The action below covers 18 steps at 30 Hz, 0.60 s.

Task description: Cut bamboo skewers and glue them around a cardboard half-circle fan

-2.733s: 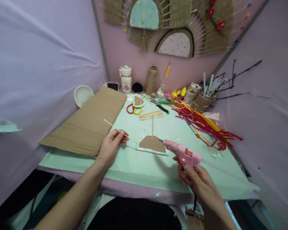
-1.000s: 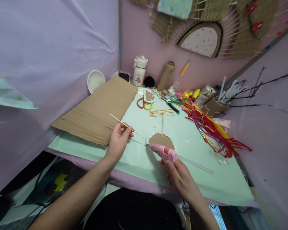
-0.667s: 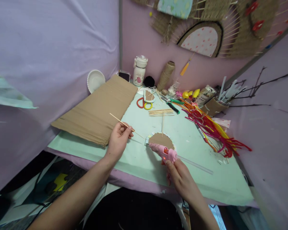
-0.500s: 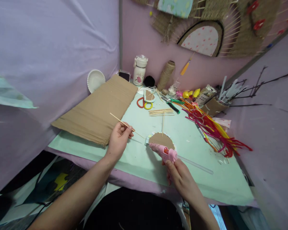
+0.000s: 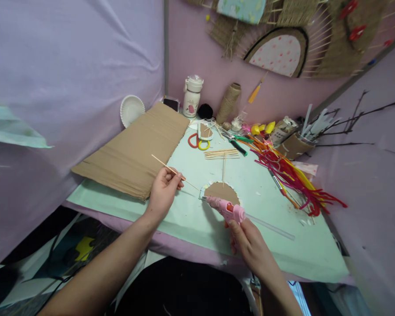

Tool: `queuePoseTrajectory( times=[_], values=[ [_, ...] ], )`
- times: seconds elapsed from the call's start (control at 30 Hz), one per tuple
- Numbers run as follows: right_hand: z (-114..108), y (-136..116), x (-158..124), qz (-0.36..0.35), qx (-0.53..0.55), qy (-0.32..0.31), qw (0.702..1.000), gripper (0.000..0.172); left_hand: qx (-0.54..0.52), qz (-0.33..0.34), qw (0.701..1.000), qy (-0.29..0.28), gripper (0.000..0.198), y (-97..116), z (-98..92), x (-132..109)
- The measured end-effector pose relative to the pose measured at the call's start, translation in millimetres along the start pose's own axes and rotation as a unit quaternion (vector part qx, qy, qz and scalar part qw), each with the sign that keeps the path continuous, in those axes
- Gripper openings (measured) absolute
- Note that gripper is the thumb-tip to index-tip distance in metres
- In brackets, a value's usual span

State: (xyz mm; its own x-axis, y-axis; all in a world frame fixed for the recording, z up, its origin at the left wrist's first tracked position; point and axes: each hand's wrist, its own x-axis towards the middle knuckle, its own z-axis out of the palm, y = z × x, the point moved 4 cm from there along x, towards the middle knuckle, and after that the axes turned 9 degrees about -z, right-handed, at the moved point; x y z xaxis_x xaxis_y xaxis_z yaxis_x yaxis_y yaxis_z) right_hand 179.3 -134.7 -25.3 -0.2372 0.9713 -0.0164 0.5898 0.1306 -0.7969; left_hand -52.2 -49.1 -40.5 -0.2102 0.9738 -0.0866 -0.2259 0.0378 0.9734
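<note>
On my feed the half-round cardboard piece (image 5: 221, 192) lies on the mint table cover (image 5: 191, 215); just left of it I see the left hand (image 5: 164, 188) pinching a thin stick (image 5: 160, 161), the lower tip near its left corner; at its near side the right hand (image 5: 246, 239) has fingers wrapped round a pink glue gun (image 5: 222, 207), nozzle at that corner, contact I cannot tell; another stick (image 5: 224, 169) runs out from its far edge; the big cardboard sheet (image 5: 134, 151) sits well left of it.
</note>
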Motion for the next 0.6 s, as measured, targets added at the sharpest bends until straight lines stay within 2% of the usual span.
queuePoseTrajectory(
  times=[0.3,0.6],
  values=[
    [-2.6,-3.8,-0.7,-0.023,0.004,0.003,1.0,0.054,0.009,-0.001,1.0,0.006,0.025,0.1,-0.6,-0.3],
    [-5.2,-3.6,-2.2,-0.006,0.002,0.015,1.0,0.049,0.008,-0.004,1.0,0.007,0.025,1.2,-0.2,-1.0]
  ],
)
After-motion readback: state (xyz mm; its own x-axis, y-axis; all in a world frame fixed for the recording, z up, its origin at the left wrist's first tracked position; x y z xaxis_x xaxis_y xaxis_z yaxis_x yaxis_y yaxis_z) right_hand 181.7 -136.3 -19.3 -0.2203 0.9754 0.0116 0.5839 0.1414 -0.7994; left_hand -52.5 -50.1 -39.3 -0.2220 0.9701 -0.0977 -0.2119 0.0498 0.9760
